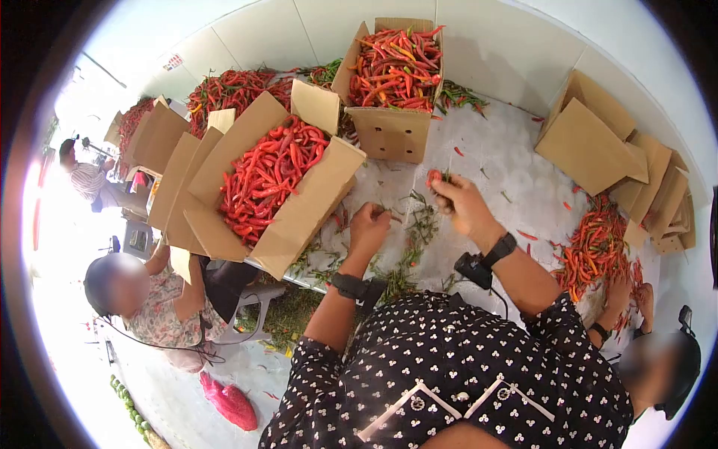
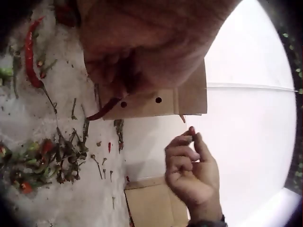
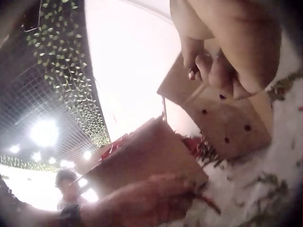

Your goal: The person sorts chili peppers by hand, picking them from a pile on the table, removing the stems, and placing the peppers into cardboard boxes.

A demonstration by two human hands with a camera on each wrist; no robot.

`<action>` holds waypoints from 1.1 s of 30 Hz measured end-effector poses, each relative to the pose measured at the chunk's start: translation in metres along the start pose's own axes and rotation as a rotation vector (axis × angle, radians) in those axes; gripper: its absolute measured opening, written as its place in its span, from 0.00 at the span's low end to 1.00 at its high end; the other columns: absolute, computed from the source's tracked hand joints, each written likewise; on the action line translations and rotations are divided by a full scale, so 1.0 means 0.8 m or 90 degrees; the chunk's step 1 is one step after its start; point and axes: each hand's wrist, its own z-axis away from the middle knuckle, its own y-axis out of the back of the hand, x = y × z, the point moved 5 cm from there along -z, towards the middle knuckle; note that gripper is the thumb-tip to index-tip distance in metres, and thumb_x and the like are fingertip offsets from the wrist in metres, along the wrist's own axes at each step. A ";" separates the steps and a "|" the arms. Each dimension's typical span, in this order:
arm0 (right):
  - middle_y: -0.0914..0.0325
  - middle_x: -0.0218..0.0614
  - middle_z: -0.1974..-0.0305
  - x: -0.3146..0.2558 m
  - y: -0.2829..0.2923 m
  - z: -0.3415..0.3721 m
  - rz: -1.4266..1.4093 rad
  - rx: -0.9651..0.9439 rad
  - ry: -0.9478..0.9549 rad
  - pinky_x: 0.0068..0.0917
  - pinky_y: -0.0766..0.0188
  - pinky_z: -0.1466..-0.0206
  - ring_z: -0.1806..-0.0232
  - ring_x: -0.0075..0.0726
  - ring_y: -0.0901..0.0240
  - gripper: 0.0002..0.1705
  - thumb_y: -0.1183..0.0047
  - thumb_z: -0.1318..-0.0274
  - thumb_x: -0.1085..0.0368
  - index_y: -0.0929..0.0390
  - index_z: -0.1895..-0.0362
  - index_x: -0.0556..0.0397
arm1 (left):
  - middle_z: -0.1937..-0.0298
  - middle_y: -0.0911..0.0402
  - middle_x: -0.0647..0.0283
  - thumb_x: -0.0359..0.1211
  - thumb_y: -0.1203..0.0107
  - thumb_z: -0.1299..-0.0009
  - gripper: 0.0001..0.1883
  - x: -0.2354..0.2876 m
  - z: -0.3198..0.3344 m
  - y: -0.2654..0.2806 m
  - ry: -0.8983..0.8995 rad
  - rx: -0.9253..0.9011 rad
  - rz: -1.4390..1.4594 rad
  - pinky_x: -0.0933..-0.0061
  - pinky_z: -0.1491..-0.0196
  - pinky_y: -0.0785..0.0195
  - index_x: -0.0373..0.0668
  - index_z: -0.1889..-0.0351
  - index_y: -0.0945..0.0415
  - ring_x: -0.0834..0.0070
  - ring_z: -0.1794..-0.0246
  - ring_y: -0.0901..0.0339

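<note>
My left hand point(image 1: 368, 227) is held over the table with fingers curled around a thin dark-red chili point(image 2: 103, 110), whose end sticks out past the fingertips. To the right and slightly farther off, my right hand point(image 1: 465, 203) pinches a red chili point(image 1: 434, 177) between thumb and fingers. In the left wrist view only a small red tip shows at that hand's fingertips. The right wrist view shows the curled fingers point(image 3: 220, 71) from behind, hiding most of what they hold. Below the hands, green stems point(image 1: 419, 232) lie scattered on the pale table point(image 1: 479, 150).
Ahead stands a carton point(image 1: 385, 135) full of red chilies; a second filled carton point(image 1: 318, 202) is at left. Chili piles lie at back left and right point(image 1: 594, 247). Flattened cartons point(image 1: 591, 146) lean at right. One person point(image 1: 172, 299) sits left, another point(image 1: 666, 359) right.
</note>
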 end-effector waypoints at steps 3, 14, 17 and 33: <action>0.33 0.23 0.75 -0.084 -0.025 -0.015 0.127 -0.025 0.105 0.14 0.51 0.80 0.80 0.15 0.45 0.11 0.45 0.53 0.63 0.28 0.66 0.54 | 0.75 0.22 0.59 0.31 0.49 0.45 0.08 -0.004 0.011 0.000 0.010 -0.018 0.023 0.72 0.68 0.34 0.34 0.72 0.28 0.72 0.74 0.25; 0.27 0.34 0.71 -0.222 -0.086 -0.127 -0.042 -0.114 0.122 0.28 0.35 0.68 0.67 0.32 0.29 0.12 0.56 0.44 0.55 0.30 0.66 0.50 | 0.80 0.24 0.61 0.34 0.49 0.41 0.10 -0.014 0.015 -0.019 0.016 -0.141 0.095 0.79 0.76 0.36 0.35 0.71 0.27 0.80 0.81 0.28; 0.27 0.36 0.69 -0.191 -0.082 -0.091 -0.160 -0.131 0.059 0.28 0.35 0.69 0.65 0.33 0.29 0.12 0.57 0.43 0.56 0.31 0.64 0.51 | 0.81 0.26 0.64 0.35 0.48 0.41 0.11 -0.010 0.015 -0.012 0.050 -0.155 0.136 0.79 0.78 0.39 0.35 0.73 0.27 0.81 0.82 0.31; 0.30 0.25 0.77 0.016 -0.048 0.020 0.444 -0.158 -0.025 0.17 0.41 0.74 0.77 0.16 0.38 0.11 0.48 0.53 0.64 0.26 0.68 0.59 | 0.86 0.36 0.73 0.37 0.50 0.36 0.11 0.063 0.027 -0.014 0.021 -0.174 0.348 0.84 0.84 0.52 0.43 0.77 0.33 0.87 0.88 0.43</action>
